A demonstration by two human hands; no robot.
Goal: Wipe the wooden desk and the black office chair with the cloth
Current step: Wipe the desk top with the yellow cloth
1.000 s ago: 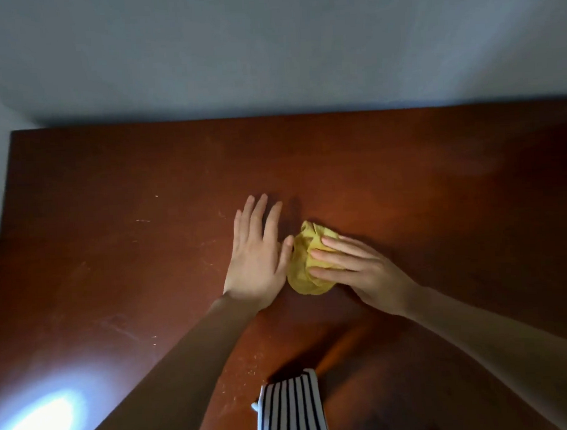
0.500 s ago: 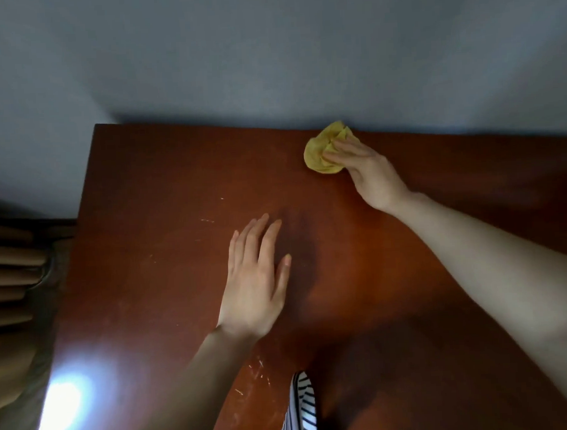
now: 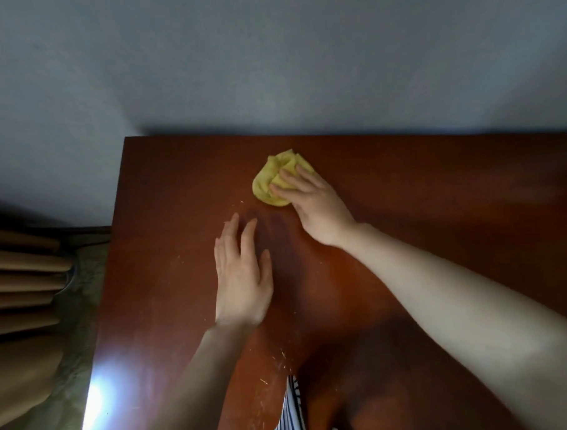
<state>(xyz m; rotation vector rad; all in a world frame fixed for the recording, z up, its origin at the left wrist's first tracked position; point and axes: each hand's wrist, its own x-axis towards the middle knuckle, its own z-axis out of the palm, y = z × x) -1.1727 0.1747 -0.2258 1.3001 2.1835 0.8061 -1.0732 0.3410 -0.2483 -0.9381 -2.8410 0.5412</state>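
A bunched yellow cloth (image 3: pixel 272 179) lies on the reddish-brown wooden desk (image 3: pixel 421 202), a short way in from its far edge. My right hand (image 3: pixel 310 200) presses down on the cloth with straight fingers spread over its near right side. My left hand (image 3: pixel 242 275) rests flat on the desk, fingers straight, nearer to me and left of the cloth. The black office chair is not in view.
A grey-blue wall (image 3: pixel 269 59) runs right behind the desk's far edge. Beige curtain folds (image 3: pixel 21 278) hang left of the desk's left edge. Small light crumbs (image 3: pixel 283 356) dot the near desk surface. A striped garment (image 3: pixel 294 416) shows at the bottom.
My right hand pushed the cloth from the desk's middle up to the far edge, then drew it back toward me and left. My left hand stayed flat in place.
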